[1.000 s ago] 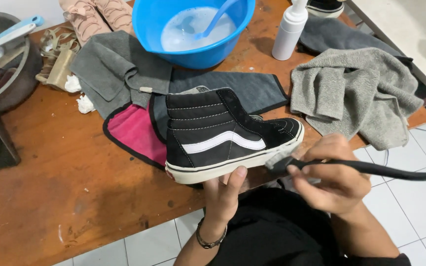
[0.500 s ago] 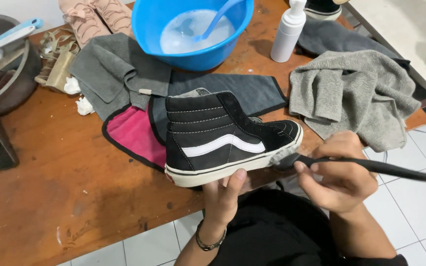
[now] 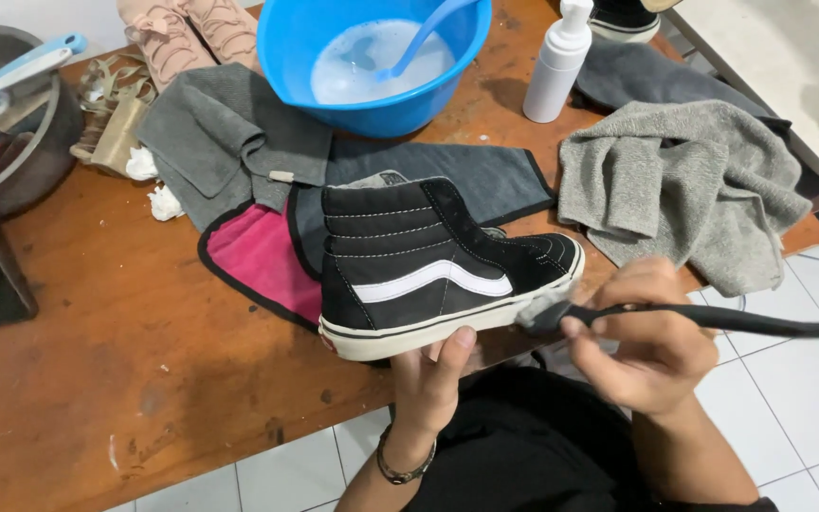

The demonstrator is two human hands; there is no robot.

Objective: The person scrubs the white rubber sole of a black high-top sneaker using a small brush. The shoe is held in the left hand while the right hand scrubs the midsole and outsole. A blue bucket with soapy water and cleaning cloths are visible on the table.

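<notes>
Propped from below at the table's (image 3: 97, 379) near edge by the left hand (image 3: 433, 379), the black high-top sneaker (image 3: 428, 265) could tip off if the right hand (image 3: 651, 346), clamped on a black brush (image 3: 703, 318), scrubs its white sole hard.

Worn brown wood table (image 3: 97, 379), white tile floor (image 3: 808, 398)
</notes>
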